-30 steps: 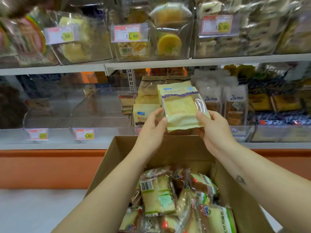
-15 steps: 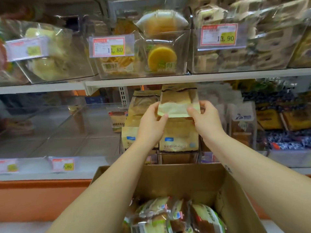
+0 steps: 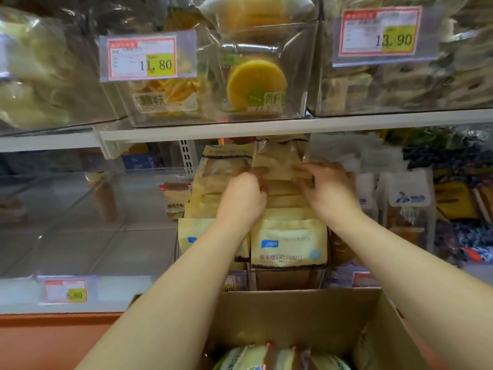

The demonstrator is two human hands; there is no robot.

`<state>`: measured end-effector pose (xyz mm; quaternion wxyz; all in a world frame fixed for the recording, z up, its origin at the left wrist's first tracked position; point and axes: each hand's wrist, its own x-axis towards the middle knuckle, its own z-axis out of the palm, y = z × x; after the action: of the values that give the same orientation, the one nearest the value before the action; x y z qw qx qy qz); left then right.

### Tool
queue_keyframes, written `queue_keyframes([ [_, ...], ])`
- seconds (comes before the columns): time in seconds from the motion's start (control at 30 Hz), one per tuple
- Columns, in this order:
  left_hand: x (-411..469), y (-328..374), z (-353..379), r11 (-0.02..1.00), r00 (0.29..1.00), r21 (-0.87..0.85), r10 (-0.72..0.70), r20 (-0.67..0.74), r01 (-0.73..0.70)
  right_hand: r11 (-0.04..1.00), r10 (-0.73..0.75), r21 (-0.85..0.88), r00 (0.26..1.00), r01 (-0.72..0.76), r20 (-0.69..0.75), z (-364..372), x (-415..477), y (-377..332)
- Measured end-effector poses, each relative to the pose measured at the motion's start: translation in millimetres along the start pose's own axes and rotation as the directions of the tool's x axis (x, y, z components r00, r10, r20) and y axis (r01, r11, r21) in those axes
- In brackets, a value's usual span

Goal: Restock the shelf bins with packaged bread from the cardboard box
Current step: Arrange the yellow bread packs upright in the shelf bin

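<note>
A beige bread package (image 3: 277, 161) stands upright at the back of the middle shelf bin, behind a row of like packages (image 3: 289, 244). My left hand (image 3: 244, 196) pinches its lower left edge and my right hand (image 3: 324, 188) pinches its lower right edge; both are blurred. The cardboard box (image 3: 298, 313) sits below at the bottom centre, with several wrapped breads (image 3: 277, 357) in it.
Clear bins (image 3: 66, 225) to the left on the same shelf hold almost nothing. The shelf board above (image 3: 266, 128) hangs just over the held package, with full bins and price tags (image 3: 142, 58). Dark and white packs (image 3: 408, 209) fill the bins at right.
Both hands carried the package up and back from over the box into the rear of the bin, under the upper shelf. The view moved closer to the shelf.
</note>
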<state>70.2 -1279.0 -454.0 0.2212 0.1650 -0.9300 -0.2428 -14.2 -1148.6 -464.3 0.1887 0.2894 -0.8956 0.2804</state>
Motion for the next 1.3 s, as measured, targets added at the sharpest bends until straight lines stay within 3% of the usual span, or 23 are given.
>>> queue_keyframes([
  [0.17,-6,-3,-4,0.992,1.0,0.124,-0.005,0.013,0.004,0.998,-0.004,-0.064,1.0,0.003,-0.022,-7,-8,-2],
  [0.43,-73,-24,-51,0.996,0.997,0.081,0.046,-0.055,-0.041,0.988,-0.152,-0.003,0.988,0.151,-0.015,-32,-63,-37],
  [0.7,-186,-97,-89,0.988,0.994,0.121,-0.103,0.019,0.1,0.931,-0.361,0.122,0.916,0.344,0.173,-4,-155,-89],
  [0.9,-246,-139,-91,0.959,0.962,0.18,-0.243,0.126,0.218,0.889,-0.451,0.171,0.751,0.425,0.481,39,-203,-108],
  [1.03,-251,-149,-98,0.959,0.95,0.188,-0.249,0.191,0.213,0.846,-0.517,0.291,0.549,0.448,0.657,64,-219,-126],
  [1.2,-242,-154,-107,0.975,0.946,0.136,-0.205,0.251,0.175,0.691,-0.688,0.464,0.309,0.555,0.657,98,-243,-155],
  [1.3,-239,-156,-108,0.979,0.944,0.113,-0.192,0.269,0.168,0.672,-0.706,0.493,0.276,0.553,0.652,105,-246,-161],
])
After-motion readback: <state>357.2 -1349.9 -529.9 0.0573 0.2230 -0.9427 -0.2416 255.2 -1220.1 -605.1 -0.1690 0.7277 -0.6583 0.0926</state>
